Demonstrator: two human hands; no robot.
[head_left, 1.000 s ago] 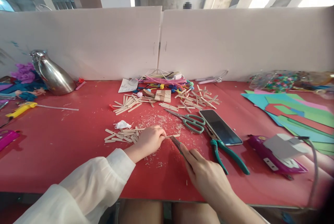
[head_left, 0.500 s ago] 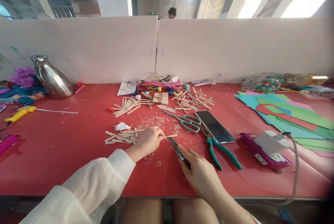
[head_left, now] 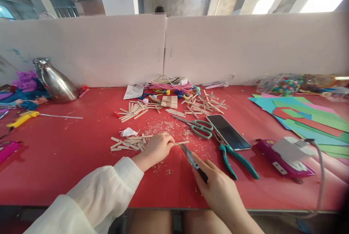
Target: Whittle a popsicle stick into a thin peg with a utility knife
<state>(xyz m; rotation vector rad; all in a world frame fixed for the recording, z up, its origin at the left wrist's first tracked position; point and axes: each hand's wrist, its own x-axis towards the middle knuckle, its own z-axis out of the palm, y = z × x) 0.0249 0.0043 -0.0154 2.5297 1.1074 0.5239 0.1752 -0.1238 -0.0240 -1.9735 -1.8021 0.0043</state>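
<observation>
Pinching a slim wooden stick (head_left: 184, 142) at the centre of the frame with the fingers of the left hand (head_left: 160, 145), and gripping a utility knife (head_left: 201, 173) at lower centre-right with those of the right hand (head_left: 219, 185), above a red worktop (head_left: 81, 154) strewn with shavings (head_left: 169, 126), near scissors (head_left: 203, 128).

Left hand (head_left: 160, 146) hides one end of the wooden stick (head_left: 183, 142); right hand (head_left: 219, 183) partly covers the knife (head_left: 189, 156). Left edge crops a magenta object (head_left: 8, 150).
</observation>
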